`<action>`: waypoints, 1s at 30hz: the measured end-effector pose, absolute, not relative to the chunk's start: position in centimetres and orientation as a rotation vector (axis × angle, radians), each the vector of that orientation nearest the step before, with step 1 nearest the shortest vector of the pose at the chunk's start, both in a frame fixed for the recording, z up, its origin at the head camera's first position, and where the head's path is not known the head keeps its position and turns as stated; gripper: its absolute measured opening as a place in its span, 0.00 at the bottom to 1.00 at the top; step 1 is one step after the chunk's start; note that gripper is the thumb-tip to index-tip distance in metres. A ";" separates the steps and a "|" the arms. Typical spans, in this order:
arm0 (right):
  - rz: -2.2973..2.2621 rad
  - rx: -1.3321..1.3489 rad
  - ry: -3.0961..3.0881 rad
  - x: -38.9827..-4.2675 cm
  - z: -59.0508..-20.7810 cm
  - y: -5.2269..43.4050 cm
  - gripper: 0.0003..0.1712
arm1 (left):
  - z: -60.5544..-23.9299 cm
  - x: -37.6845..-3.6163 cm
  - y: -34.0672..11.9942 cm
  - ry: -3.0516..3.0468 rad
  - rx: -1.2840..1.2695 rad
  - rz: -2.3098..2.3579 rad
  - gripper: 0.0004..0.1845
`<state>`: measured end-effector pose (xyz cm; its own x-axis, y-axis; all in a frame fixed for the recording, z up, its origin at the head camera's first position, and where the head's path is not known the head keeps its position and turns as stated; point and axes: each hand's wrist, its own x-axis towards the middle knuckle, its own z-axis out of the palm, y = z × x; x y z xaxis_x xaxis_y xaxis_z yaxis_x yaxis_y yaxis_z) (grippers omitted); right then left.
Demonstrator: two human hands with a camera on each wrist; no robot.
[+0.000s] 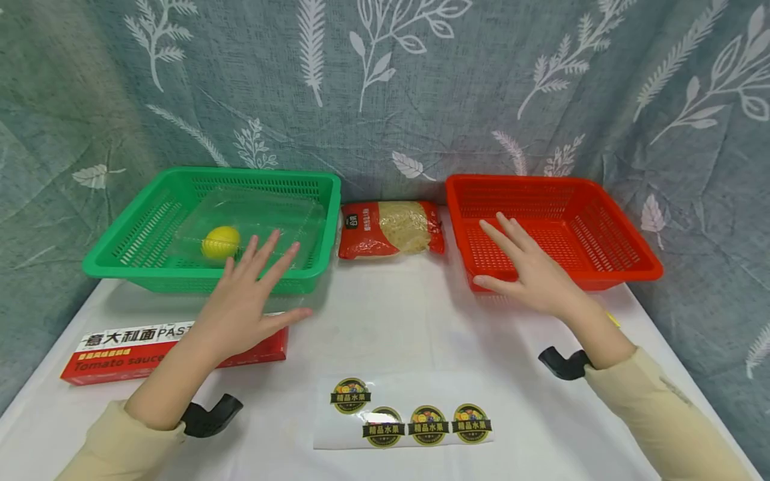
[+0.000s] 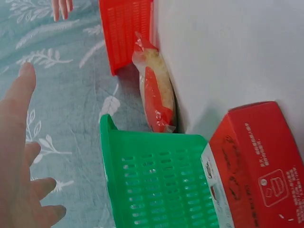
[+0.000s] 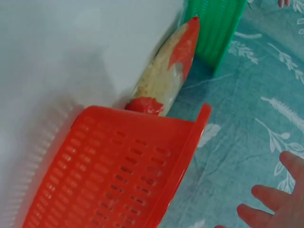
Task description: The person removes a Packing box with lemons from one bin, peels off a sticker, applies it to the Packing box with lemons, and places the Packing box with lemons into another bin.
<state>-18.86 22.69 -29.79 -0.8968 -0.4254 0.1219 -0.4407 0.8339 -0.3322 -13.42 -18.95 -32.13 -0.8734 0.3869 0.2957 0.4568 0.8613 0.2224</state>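
My left hand (image 1: 243, 304), fingers spread and holding nothing, hovers over the front rim of the green basket (image 1: 210, 274). In that basket lies a clear plastic box (image 1: 271, 207), with a round yellow fruit (image 1: 220, 242) showing through or beside it. Partly hidden by my left forearm is a red pasta box (image 1: 114, 364) on the table. My right hand (image 1: 535, 270) is likewise spread, above the front left part of the red basket (image 1: 625, 274). No object shows inside that basket. Between the two baskets lies a red bag of pasta (image 1: 391, 230) with a clear window.
A sheet of round fruit stickers (image 1: 403, 411) lies flat at the front of the white table (image 1: 373, 321). Behind the baskets hangs a grey-green leaf-patterned curtain (image 1: 252, 80). A small yellow thing (image 1: 613, 319) peeks out beside my right forearm.
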 end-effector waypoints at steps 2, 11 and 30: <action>0.587 0.712 -2.954 -19.1 -29.7 22.3 0.48 | -32.3 -13.3 -19.2 -2.785 -0.636 -0.487 0.47; 0.723 0.837 -2.894 -19.9 -29.7 20.6 0.46 | -32.7 -12.7 -19.7 -2.778 -0.585 -0.713 0.44; 0.858 0.991 -2.830 -21.3 -30.4 15.9 0.42 | -34.0 -11.1 -20.9 -2.664 -0.449 -0.980 0.36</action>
